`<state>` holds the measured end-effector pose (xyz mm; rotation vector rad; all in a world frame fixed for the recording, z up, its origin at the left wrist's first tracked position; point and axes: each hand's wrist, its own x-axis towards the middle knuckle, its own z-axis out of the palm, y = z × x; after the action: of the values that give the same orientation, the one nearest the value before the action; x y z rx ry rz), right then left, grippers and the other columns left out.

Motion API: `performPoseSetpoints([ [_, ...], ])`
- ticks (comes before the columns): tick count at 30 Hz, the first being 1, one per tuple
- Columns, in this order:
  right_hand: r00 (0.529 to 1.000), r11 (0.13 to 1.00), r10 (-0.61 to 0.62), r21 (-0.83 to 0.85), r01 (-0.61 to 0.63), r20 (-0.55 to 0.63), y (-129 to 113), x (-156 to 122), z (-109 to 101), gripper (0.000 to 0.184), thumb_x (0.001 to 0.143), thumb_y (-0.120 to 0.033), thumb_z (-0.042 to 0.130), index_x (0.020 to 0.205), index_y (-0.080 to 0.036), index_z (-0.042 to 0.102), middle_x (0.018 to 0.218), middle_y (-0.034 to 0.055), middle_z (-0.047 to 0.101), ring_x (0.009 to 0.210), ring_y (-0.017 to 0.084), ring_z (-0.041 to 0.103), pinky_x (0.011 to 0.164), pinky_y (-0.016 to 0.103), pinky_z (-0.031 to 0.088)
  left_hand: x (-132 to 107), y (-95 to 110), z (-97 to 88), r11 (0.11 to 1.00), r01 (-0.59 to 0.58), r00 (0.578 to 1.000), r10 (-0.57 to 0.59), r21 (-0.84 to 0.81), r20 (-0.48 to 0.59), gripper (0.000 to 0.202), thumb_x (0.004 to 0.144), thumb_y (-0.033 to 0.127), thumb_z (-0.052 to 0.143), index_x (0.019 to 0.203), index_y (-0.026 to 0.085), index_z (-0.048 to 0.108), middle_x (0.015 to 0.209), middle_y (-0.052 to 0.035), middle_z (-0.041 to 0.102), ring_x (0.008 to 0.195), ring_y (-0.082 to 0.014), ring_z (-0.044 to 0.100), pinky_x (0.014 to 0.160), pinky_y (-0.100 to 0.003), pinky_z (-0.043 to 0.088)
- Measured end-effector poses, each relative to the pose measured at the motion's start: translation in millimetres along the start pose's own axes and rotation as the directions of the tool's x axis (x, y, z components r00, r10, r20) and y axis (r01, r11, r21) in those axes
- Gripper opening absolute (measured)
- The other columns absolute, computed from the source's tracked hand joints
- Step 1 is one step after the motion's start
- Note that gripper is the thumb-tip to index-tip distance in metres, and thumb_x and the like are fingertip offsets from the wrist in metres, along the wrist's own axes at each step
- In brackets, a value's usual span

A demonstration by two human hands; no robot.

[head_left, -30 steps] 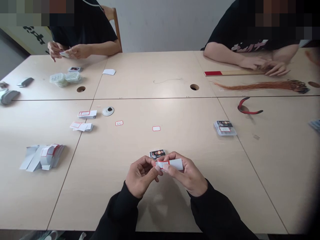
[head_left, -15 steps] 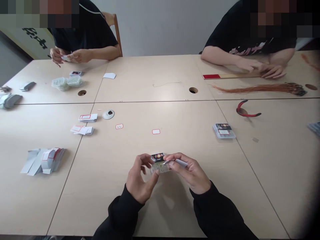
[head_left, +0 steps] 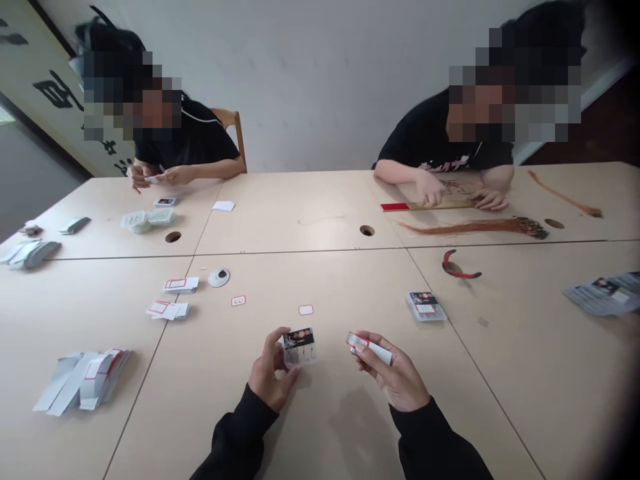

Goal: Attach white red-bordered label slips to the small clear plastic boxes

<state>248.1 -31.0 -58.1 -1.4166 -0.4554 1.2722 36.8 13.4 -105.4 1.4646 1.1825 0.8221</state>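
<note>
My left hand [head_left: 269, 377] grips a small clear plastic box [head_left: 301, 350] by its left side, thumb below and fingers above. A black printed label covers the top of the box, and small thin items show through its clear lower half. To the right and apart from the box, my right hand [head_left: 395, 377] pinches a white paper strip [head_left: 381, 351] with a red-bordered sticker at its left end. A loose red-edged white sticker [head_left: 306, 310] lies on the table just beyond the box. A stack of similar clear boxes [head_left: 425, 307] stands to the right.
Paper strips [head_left: 95, 381] lie at left, with two smaller stacks [head_left: 181, 285] beyond. Red-handled pliers [head_left: 459, 267] and a bundle of orange-brown lines [head_left: 480, 227] are at right. Across the table, one person [head_left: 185, 143] handles a small item; another [head_left: 425, 143] works along a wooden strip.
My right hand has drawn away from the box to the right, taking the paper strip along. My left hand still holds the box. The view has tilted up, showing more of both people.
</note>
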Motion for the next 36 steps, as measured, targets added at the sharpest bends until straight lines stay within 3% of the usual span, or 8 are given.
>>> performPoseSetpoints([
  [3, 0.998, 0.999, -0.044, -0.024, 0.043, -0.055, -6, -1, -12, 0.048, 0.059, -0.047, 0.081, 0.091, -0.016, 0.064, 0.081, 0.0078, 0.069, 0.066, 0.016, 0.059, 0.061, 0.030, 0.047, 3, 10, -10.4, 0.967, 0.107, 0.989, -0.129, -0.230, -0.079, 0.063, 0.070, 0.034, 0.067, 0.124, 0.026, 0.035, 0.090, -0.0021, 0.062, 0.067, -0.0143, 0.064, 0.058, -0.025, 0.049],
  [6, 0.992, 0.994, -0.093, -0.070, 0.087, -0.089, -14, 3, -24, 0.047, 0.059, -0.048, 0.081, 0.089, -0.017, 0.064, 0.078, 0.0070, 0.068, 0.063, 0.016, 0.057, 0.061, 0.031, 0.047, 9, 24, -23.8, 0.915, 0.146, 0.959, -0.224, -0.375, -0.173, 0.072, 0.063, 0.034, 0.075, 0.122, 0.028, 0.034, 0.088, -0.0003, 0.062, 0.065, -0.0161, 0.066, 0.061, -0.032, 0.055],
  [9, 0.988, 0.989, -0.132, -0.083, 0.126, -0.077, -21, 14, -26, 0.047, 0.060, -0.049, 0.080, 0.089, -0.016, 0.064, 0.077, 0.0070, 0.067, 0.063, 0.016, 0.055, 0.059, 0.030, 0.045, 28, 34, -29.4, 0.876, 0.160, 0.964, -0.238, -0.455, -0.121, 0.079, 0.060, 0.030, 0.078, 0.125, 0.026, 0.032, 0.083, -0.0002, 0.064, 0.060, -0.0170, 0.066, 0.063, -0.038, 0.057],
  [15, 0.960, 0.942, -0.261, -0.188, 0.276, 0.103, -22, 63, 17, 0.047, 0.066, -0.049, 0.074, 0.093, -0.012, 0.066, 0.070, 0.0049, 0.066, 0.058, 0.013, 0.052, 0.059, 0.029, 0.044, 94, 31, -3.1, 0.834, 0.127, 0.991, -0.130, -0.537, 0.034, 0.086, 0.060, 0.024, 0.075, 0.133, 0.022, 0.030, 0.087, -0.0045, 0.065, 0.073, -0.0211, 0.068, 0.065, -0.039, 0.059],
  [19, 0.945, 0.928, -0.323, -0.178, 0.327, 0.049, -13, 91, 48, 0.044, 0.065, -0.049, 0.072, 0.085, -0.011, 0.067, 0.065, 0.0029, 0.064, 0.054, 0.011, 0.049, 0.055, 0.027, 0.044, 118, 17, 18.4, 0.791, 0.112, 0.993, -0.106, -0.601, 0.046, 0.091, 0.057, 0.026, 0.077, 0.135, 0.021, 0.030, 0.083, -0.0014, 0.065, 0.071, -0.0152, 0.065, 0.072, -0.036, 0.058],
  [27, 0.927, 0.899, -0.363, -0.224, 0.376, 0.096, -1, 99, 73, 0.029, 0.071, -0.041, 0.066, 0.081, -0.014, 0.064, 0.066, 0.0019, 0.066, 0.054, 0.012, 0.054, 0.054, 0.024, 0.046, 121, 6, 23.0, 0.726, 0.089, 0.996, -0.086, -0.682, 0.038, 0.082, 0.055, 0.016, 0.068, 0.130, 0.022, 0.036, 0.093, -0.0042, 0.067, 0.082, -0.0178, 0.066, 0.080, -0.037, 0.055],
  [30, 0.926, 0.886, -0.355, -0.271, 0.376, 0.124, 0, 102, 75, 0.026, 0.072, -0.038, 0.064, 0.082, -0.014, 0.065, 0.069, 0.0035, 0.068, 0.060, 0.015, 0.060, 0.057, 0.025, 0.049, 121, 7, 22.7, 0.722, 0.117, 0.992, -0.114, -0.682, 0.049, 0.076, 0.057, 0.015, 0.065, 0.128, 0.023, 0.039, 0.092, -0.0024, 0.066, 0.082, -0.0163, 0.065, 0.080, -0.035, 0.055],
  [36, 0.923, 0.870, -0.380, -0.319, 0.377, 0.055, 19, 97, 71, 0.025, 0.076, -0.037, 0.060, 0.086, -0.016, 0.065, 0.073, 0.0044, 0.068, 0.062, 0.017, 0.062, 0.058, 0.027, 0.053, 122, 9, 23.1, 0.731, 0.146, 0.989, -0.113, -0.667, 0.093, 0.068, 0.060, 0.016, 0.059, 0.126, 0.021, 0.046, 0.086, -0.0014, 0.067, 0.076, -0.0155, 0.065, 0.074, -0.032, 0.056],
])
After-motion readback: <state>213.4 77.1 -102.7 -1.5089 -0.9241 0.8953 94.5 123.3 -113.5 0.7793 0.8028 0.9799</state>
